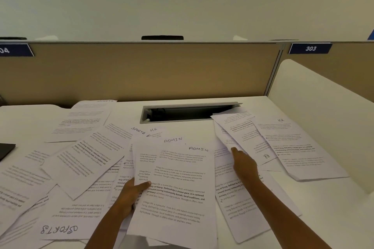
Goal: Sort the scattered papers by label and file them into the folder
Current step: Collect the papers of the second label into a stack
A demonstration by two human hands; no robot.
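White paper, nearest: the ADMIN stack [174,188] lay in front of the person, its long axis running away from them, labels at the far end.
Left hand [129,196]: its grip was clamped on the stack's left edge, thumb on top and fingers underneath.
Right hand [244,164]: reached forward past the stack's right edge, fingers stretched out with the fingertips on the near edge of a fanned HR sheet [249,139]; whether they pinched it could not be told.
Key relation: the HR sheet lay ahead and to the right of the held stack, slanting from far-left to near-right, its label upside down at the near end; the right hand was clearly the nearer one.
Sports papers [58,226]: scattered on the tabletop [129,111] to the left, near and far.
Second HR sheet [299,147]: just right of the fanned one.
Folder: none could be made out.
Judgement: sorting looked barely started, with most sheets loose.
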